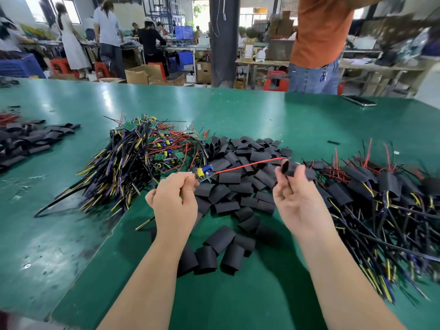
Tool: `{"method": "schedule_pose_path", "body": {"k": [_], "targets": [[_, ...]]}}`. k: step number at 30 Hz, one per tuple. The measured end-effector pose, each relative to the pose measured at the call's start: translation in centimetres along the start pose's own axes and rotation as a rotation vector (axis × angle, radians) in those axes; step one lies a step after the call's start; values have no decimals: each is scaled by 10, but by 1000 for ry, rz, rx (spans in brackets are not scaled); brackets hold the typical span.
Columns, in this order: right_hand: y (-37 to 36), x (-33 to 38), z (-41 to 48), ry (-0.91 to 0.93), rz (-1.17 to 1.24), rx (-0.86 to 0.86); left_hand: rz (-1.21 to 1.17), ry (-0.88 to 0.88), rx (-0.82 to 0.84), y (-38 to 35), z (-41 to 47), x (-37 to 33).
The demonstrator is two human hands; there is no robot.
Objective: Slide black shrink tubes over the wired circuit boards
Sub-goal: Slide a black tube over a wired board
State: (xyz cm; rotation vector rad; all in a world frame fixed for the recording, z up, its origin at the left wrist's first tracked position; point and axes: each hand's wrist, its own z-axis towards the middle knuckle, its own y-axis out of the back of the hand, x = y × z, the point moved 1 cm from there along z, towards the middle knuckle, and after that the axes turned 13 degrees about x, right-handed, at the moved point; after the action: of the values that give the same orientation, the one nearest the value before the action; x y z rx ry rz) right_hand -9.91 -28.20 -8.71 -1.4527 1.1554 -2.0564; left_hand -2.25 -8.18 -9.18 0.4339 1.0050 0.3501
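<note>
Green glossy counter (238,108), scuffed toward its left edge. Toward the right edge sits a big heap of sleeved boards (381,198), matte black tubes on, yellow-striped and red leads sticking out, so a good share looks done. Mid-counter, left of centre, is a comparable tangle of bare boards (142,158): green PCBs, blue and yellow parts, thin stiff leads, all left to do. Between the two heaps lie loose tubes (242,179), short, flattened, dull black, some creased open. Another stack (31,139) sits at the left edge. Your left hand (173,201) has its fingers clamped on the near end of one circuit board (204,173), small, blue and yellow parts on top, held above the loose tubes. Your right hand (297,198) pinches one shrink tube (289,168) between thumb and fingers, mouth toward the board. The board's red wire (250,164) reaches right to that mouth; whether its tip is inside, cannot tell. Judged: this piece is at threading, sleeve not yet over the board.
</note>
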Motion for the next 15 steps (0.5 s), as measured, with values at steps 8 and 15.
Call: {"method": "schedule_pose_path", "body": {"k": [8,15], "targets": [[-1,3,0,40,200,26,-46,-25,0,1,-1,-5],[-23,-9,-10,-8,-194,227,39,-66,79,-9,-4,-4]]}}
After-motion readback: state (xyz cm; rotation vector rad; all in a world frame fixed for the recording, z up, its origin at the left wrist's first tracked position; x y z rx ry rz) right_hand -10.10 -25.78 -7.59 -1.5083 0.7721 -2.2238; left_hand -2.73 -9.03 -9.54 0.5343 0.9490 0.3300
